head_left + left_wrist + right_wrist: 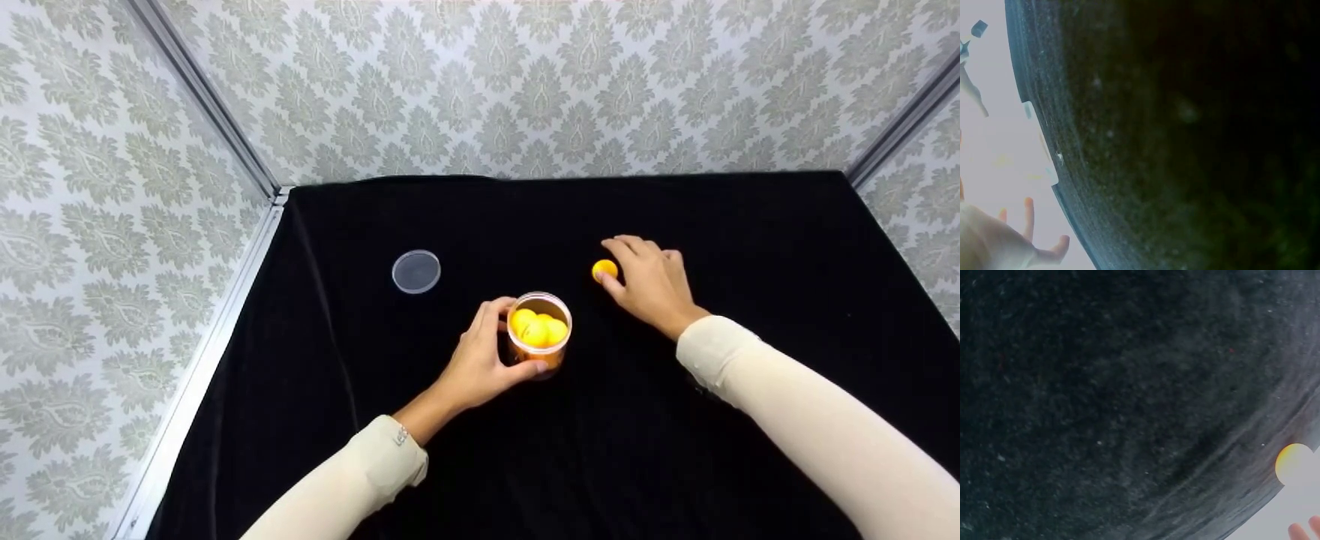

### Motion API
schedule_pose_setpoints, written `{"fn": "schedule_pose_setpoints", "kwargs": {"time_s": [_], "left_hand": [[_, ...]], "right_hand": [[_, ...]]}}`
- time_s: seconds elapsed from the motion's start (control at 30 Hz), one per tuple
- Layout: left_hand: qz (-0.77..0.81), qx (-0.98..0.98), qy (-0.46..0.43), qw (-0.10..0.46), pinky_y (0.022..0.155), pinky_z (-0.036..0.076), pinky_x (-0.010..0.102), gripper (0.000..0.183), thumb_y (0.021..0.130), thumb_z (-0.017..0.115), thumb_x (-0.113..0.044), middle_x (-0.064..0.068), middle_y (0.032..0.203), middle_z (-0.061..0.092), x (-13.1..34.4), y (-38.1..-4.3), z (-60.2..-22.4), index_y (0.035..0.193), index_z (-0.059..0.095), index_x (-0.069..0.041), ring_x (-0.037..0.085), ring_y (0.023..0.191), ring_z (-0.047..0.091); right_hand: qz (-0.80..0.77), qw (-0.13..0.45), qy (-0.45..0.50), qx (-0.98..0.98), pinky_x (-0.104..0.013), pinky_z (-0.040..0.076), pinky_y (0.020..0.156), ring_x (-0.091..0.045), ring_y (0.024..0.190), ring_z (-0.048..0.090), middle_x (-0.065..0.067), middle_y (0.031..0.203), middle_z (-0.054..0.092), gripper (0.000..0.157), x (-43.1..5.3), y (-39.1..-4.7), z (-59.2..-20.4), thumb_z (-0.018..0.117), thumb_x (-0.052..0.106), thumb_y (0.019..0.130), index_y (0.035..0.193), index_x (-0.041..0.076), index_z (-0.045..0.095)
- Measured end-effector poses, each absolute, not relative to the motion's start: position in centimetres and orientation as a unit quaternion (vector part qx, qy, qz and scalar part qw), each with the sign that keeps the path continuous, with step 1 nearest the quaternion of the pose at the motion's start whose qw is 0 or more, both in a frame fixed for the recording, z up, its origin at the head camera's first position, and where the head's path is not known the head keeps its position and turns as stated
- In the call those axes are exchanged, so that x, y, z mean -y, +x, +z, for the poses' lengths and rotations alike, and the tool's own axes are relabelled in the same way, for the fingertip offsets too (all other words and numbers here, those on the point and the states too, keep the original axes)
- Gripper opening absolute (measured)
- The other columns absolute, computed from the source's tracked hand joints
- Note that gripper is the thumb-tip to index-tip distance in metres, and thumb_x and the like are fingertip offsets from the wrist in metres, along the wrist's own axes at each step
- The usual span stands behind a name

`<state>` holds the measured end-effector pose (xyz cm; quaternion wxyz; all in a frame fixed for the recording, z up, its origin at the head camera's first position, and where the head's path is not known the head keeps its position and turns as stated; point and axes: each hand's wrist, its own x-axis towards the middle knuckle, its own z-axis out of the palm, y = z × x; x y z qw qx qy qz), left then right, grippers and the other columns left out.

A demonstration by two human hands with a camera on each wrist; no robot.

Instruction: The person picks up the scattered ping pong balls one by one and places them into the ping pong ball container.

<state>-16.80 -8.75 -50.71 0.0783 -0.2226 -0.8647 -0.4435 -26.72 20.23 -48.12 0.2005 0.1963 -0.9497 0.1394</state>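
Observation:
My left hand (pixel 478 358) grips a clear round jar (pixel 546 360) from its left side, thumb at the front and fingers behind. The jar's top is uncovered, and several orange-yellow table tennis balls (pixel 534 330) lie inside. On the black cloth to the right, another orange ball (pixel 604 270) sits by my right hand (pixel 651 283). The thumb is at the ball's lower edge and the index finger reaches above it. In the right wrist view a gap shows between the ball (pixel 1294 464) and the fingertips (pixel 1298 532). The left wrist view is mostly dark cloth, its left edge overexposed.
A clear round lid (pixel 416 271) lies flat on the black cloth (pixel 750 240), left of and behind the jar. Patterned walls (pixel 525 82) stand behind and at both sides. A pale metal frame rail (pixel 217 330) runs along the cloth's left edge.

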Motion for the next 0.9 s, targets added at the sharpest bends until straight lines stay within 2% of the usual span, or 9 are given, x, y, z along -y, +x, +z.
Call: {"fn": "schedule_pose_setpoints", "kwargs": {"time_s": [0.53, 0.9], "left_hand": [[-0.446, 0.862, -0.226, 0.086, 0.095, 0.055, 0.032, 0.089, 0.073, 0.09, -0.047, -0.002, 0.13, 0.052, 8.7, -16.8, -50.7, 0.143, 0.042, -0.019, 0.014, 0.109, 0.065], [-0.441, 0.864, -0.225, 0.087, 0.096, 0.054, 0.036, 0.09, 0.072, 0.091, -0.046, -0.002, 0.131, 0.053, 8.7, -16.7, -50.7, 0.143, 0.042, -0.019, 0.014, 0.11, 0.065]], "right_hand": [[0.113, 0.159, 0.194, 0.961, -0.062, 0.046, 0.085, -0.039, 0.121, 0.061, -0.015, 0.14, 0.062, 0.049, -20.4, -26.5, -50.1, 0.072, 0.038, 0.094, 0.137, 0.016, 0.062], [0.11, 0.165, 0.189, 0.962, -0.061, 0.045, 0.085, -0.037, 0.118, 0.062, -0.012, 0.135, 0.064, 0.047, -20.4, -26.9, -50.6, 0.074, 0.035, 0.093, 0.136, 0.018, 0.063]]}}
